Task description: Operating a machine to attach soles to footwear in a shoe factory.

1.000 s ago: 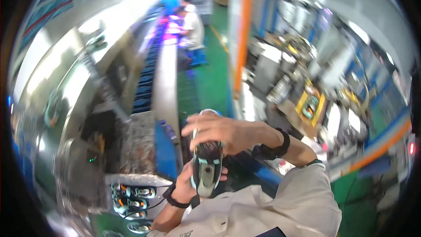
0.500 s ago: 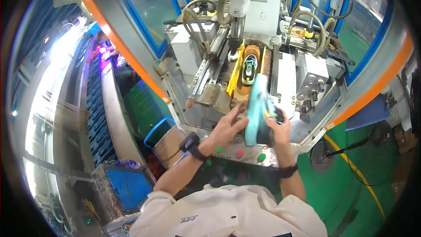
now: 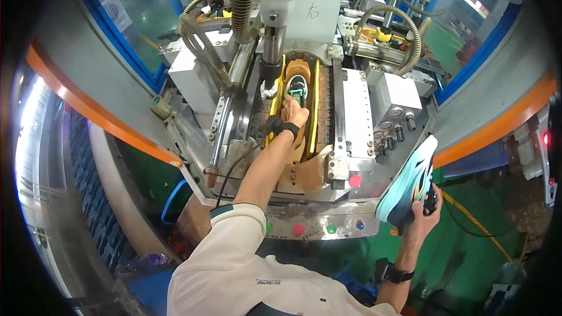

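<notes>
Reaching forward into the machine, my left hand has its fingers curled on the near end of a dark-and-white shoe with green parts. That shoe lies lengthwise in the cradle, between two yellow side pads; my hand hides part of it. Off to the right, beyond the machine's front corner, my right hand is closed around the opening of a teal running shoe. Its pale sole faces up and to the left, and the shoe stands tilted with one end raised.
A metal cylinder hangs just left of the cradle. Ribbed hoses arch on both sides. Coloured buttons line the front panel. Knobs project at the right. A fan stands on the green floor.
My left hand has come off the teal shoe and moved forward onto the shoe in the cradle. My right hand has carried the teal shoe to the right. The view has shifted.
</notes>
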Tool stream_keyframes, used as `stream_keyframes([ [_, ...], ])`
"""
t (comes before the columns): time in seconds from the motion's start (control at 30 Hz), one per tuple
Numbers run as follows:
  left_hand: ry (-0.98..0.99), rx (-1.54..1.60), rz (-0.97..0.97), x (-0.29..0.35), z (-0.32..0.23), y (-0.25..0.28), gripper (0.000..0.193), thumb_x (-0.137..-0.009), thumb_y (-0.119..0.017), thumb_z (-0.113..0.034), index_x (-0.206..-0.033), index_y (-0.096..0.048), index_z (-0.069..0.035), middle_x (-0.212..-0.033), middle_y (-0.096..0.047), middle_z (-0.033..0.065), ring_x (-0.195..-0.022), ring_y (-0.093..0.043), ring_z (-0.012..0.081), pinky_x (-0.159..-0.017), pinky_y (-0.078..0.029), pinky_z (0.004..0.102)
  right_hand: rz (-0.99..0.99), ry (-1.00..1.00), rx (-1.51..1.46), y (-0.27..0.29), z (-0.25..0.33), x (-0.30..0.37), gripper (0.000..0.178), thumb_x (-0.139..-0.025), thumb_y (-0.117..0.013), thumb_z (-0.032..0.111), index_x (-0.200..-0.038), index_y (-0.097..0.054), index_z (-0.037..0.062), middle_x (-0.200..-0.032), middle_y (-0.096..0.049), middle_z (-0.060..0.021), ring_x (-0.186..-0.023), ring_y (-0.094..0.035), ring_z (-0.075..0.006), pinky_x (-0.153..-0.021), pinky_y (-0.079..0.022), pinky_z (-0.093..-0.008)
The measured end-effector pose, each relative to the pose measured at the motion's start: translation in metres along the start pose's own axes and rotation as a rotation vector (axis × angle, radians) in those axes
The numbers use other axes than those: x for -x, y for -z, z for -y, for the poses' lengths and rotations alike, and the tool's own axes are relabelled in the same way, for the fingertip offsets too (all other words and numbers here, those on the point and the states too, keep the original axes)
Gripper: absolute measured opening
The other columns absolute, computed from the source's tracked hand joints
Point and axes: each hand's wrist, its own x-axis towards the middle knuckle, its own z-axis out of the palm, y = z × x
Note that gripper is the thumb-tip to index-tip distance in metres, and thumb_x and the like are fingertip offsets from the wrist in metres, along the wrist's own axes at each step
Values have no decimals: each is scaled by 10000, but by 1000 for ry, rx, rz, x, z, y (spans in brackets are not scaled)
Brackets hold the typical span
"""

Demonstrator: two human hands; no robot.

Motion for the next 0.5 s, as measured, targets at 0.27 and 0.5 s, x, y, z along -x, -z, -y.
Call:
stream_keyframes([
  [0.27, 246, 1283, 562, 86, 41, 103, 266, -817, -725, -76, -1066, -667, -4, -971, -704, 90, -841, -684, 186, -727, -554, 328, 383, 107, 541, -148, 19, -149, 570, -693, -760, 184, -1190, -589, -36, -1010, -672, -156, -906, -638, -224, -816, -502, -314],
  [0.5, 383, 1150, 469, 261, 81, 261, 449, -798, -702, -61, -1220, -583, 33, -1053, -648, 20, -911, -618, 96, -793, -488, 217, 840, 26, 943, -377, -28, -142, 672, -599, -819, 331, -1076, -640, -107, -1082, -662, -292, -976, -682, -335, -848, -537, -379],
])
